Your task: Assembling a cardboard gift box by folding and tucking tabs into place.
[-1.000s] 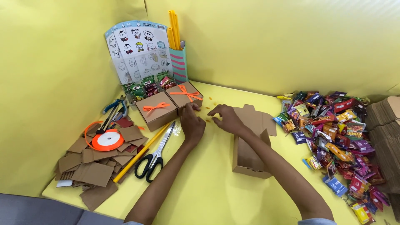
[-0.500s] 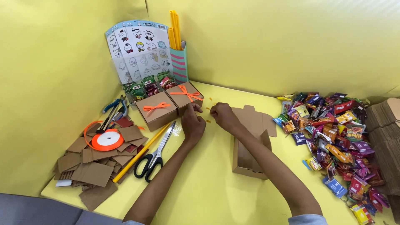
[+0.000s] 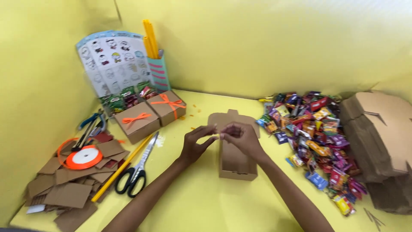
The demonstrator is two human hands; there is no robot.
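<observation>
An open brown cardboard box (image 3: 235,165) stands in the middle of the yellow table (image 3: 193,206), its lid flap (image 3: 231,117) lying back behind it. My left hand (image 3: 194,145) and my right hand (image 3: 241,138) meet fingertip to fingertip just above the box's far left corner. The right thumb and forefinger are pinched together, and whether something tiny sits between them is too small to tell. The left thumb and forefinger are apart and reach toward that pinch.
A heap of wrapped candies (image 3: 315,137) lies right of the box, with stacked flat cardboard (image 3: 377,137) beyond it. On the left are two closed boxes with orange bows (image 3: 150,115), scissors (image 3: 136,174), a yellow stick (image 3: 122,168), an orange ribbon spool (image 3: 83,157) and cardboard scraps (image 3: 64,191).
Both hands have moved right and toward me, away from the bow-tied boxes, and now meet over the open box. The camera view has shifted a little.
</observation>
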